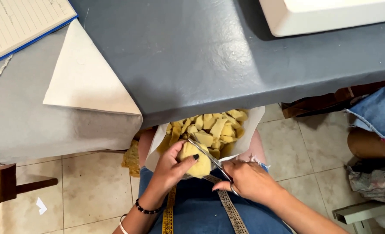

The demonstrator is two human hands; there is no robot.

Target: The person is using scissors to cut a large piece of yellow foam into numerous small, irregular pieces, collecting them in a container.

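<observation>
Left hand (171, 167): fingers curled, pinching a yellow fabric piece (195, 160) over the lap. Right hand (249, 180): closed on scissors (207, 154) whose blades meet that piece. Just beyond: white sheet (253, 119) holding yellow cut scraps (214, 128), near the grey table (192, 56) edge.

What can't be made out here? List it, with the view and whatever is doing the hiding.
All head view:
- Scissors: handles covered by the right hand; blade tips blurred.
- Yellow piece: partly wrapped by the left hand.
- White sheet under the yellow scraps: far part hidden by the grey table.
- Measuring tape: cut off by the bottom edge.
- White box: cut off by the top edge.
</observation>
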